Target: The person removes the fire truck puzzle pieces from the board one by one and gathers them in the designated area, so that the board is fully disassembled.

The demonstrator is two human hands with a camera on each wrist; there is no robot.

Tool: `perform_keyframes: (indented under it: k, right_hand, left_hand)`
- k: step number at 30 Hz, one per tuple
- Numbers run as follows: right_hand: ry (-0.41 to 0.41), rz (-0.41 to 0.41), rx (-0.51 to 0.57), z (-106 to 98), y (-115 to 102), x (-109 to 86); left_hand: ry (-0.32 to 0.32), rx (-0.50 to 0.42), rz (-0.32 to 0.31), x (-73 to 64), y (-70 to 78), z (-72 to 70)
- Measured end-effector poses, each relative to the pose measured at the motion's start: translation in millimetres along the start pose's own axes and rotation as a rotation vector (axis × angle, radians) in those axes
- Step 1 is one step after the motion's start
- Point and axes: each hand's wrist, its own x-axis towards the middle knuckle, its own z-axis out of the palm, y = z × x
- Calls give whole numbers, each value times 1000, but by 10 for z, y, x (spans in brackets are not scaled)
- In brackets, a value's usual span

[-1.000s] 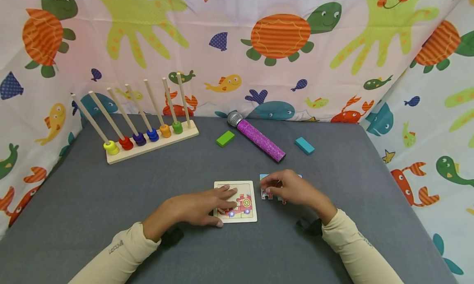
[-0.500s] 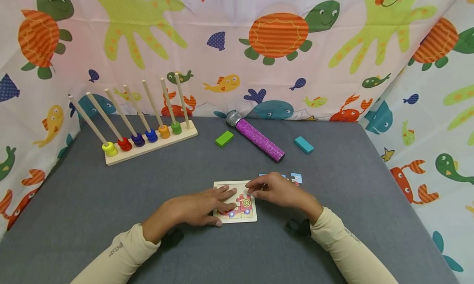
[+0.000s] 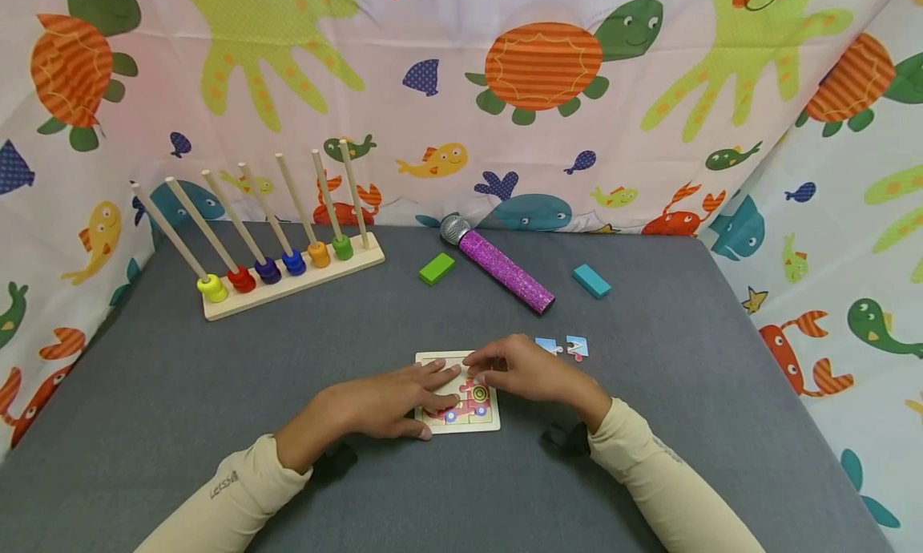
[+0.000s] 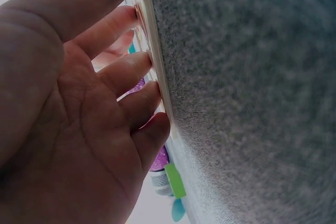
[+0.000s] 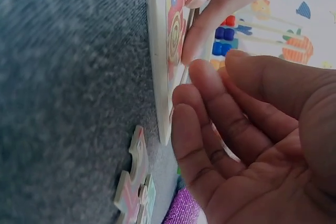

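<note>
A wooden puzzle board [image 3: 418, 362] with a red vehicle picture lies flat on the grey table. The left hand [image 3: 385, 401] rests on its left half, fingers spread; in the left wrist view its fingertips [image 4: 152, 90] meet the board edge. Over the board's upper right corner is the right hand [image 3: 522, 369], thumb and fingers bent toward each other. The right wrist view shows the fingertips [image 5: 186, 121] close to the board, but I cannot tell whether a piece is between them. Loose blue puzzle pieces [image 3: 578, 347] lie just right of the right hand, partly hidden by it.
Behind the board lie a green block [image 3: 437, 269], a glittery purple microphone [image 3: 508, 272] and a blue block [image 3: 592, 281]. A wooden peg stand [image 3: 296, 284] with coloured beads stands at the back left. A patterned cloth [image 3: 404, 104] hangs behind the table.
The right hand has moved left from the loose pieces to the puzzle board's upper right corner, uncovering some blue pieces. The left hand stays on the board.
</note>
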Motion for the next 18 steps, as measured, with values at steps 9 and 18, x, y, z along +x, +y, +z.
perform_keyframes:
  k: [9,18]
  right_hand:
    - [-17,16,-75,44,-5,52]
    - [23,-4,-41,46,-26,30]
  left_hand:
    - [9,-1,6,2,-5,6]
    - [6,-1,0,-8,2,-6]
